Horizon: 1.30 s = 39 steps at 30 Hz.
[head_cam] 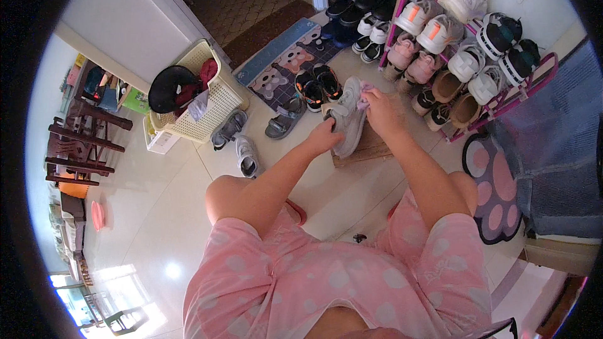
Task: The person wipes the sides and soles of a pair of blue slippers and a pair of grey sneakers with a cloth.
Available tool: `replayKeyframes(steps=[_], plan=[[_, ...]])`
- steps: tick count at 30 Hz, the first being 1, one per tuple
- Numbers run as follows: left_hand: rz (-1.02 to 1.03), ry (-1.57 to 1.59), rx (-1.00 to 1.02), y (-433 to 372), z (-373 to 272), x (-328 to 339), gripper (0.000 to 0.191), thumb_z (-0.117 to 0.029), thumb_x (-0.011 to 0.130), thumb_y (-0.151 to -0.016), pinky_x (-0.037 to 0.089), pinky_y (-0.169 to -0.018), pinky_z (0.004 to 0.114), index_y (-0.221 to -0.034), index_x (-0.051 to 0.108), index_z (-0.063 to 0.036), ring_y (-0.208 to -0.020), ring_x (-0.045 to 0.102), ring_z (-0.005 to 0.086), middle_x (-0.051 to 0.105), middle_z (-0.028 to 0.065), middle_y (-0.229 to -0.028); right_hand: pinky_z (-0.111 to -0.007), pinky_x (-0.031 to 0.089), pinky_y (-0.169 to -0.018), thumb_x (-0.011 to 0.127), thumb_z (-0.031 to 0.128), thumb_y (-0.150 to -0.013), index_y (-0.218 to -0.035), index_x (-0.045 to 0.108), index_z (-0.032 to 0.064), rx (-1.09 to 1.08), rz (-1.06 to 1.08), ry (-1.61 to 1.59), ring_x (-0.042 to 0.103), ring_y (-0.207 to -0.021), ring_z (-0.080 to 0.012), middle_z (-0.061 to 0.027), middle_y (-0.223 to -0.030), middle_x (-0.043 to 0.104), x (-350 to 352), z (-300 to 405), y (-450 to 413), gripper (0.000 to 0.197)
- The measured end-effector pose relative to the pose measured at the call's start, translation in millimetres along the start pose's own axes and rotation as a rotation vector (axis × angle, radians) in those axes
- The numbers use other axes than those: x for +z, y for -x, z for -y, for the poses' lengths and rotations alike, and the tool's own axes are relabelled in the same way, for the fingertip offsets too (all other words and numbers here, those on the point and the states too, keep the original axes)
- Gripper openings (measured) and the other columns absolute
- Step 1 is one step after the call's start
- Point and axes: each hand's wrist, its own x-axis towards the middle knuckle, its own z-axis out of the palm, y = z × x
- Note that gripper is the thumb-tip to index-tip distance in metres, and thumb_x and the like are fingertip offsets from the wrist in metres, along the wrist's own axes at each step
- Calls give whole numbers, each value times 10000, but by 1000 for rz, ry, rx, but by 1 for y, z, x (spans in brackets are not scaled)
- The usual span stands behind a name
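A light grey sneaker point(349, 125) is held up in front of me, over a wooden board point(370, 150) on the tiled floor. My left hand point(328, 136) grips it at the heel opening. A pink cloth point(364, 95) is pinched in my right hand point(382, 109), against the shoe's side near the toe. Beyond the sneaker stand black shoes with orange trim point(312, 90). To their left is a grey sandal point(286, 117). Another light grey sneaker point(246, 156) lies on the floor near my left knee, beside a second grey sandal point(229, 128).
A pink-framed shoe rack point(523, 96) full of shoes stands at the right. A patterned doormat point(278, 68) lies before the doorway. A cream plastic basket point(207, 115) stands left of it. A paw-shaped mat point(494, 193) is at the right, beside blue-grey fabric.
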Motion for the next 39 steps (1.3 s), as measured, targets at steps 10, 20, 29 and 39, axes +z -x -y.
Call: replayKeyframes(steps=[10, 20, 29, 39], plan=[[-171, -192, -37, 8, -36, 4, 520, -337, 644, -764, 437, -810, 418, -1091, 496, 40, -954, 559, 393, 586, 248, -1012, -416, 434, -804, 490, -49, -703, -929, 601, 26, 37, -99, -70, 537, -910, -357, -168, -971, 568, 12, -8, 27, 263], [-223, -172, -18, 0, -30, 9, 490, -285, 654, -761, 447, -803, 412, -1101, 498, 32, -952, 567, 379, 590, 242, -1013, -431, 437, -757, 561, -39, -636, -920, 543, 46, -25, 63, -212, 536, -887, -352, -150, -872, 572, 18, 6, 70, 298], [-198, -95, -43, -3, -24, 6, 467, -293, 669, -754, 447, -799, 393, -1047, 521, 40, -934, 582, 346, 599, 226, -994, -401, 471, -686, 545, 0, -664, -847, 581, 53, -167, 767, -399, 595, -787, -301, -129, -829, 614, 30, 53, 112, 194], [-163, -13, -44, -2, -20, 1, 458, -287, 637, -782, 446, -789, 386, -1072, 506, 43, -925, 579, 335, 594, 213, -1001, -354, 438, -800, 584, 48, -751, -1035, 562, 56, 235, -248, -334, 537, -930, -278, -121, -1012, 529, -9, 2, 15, 284]])
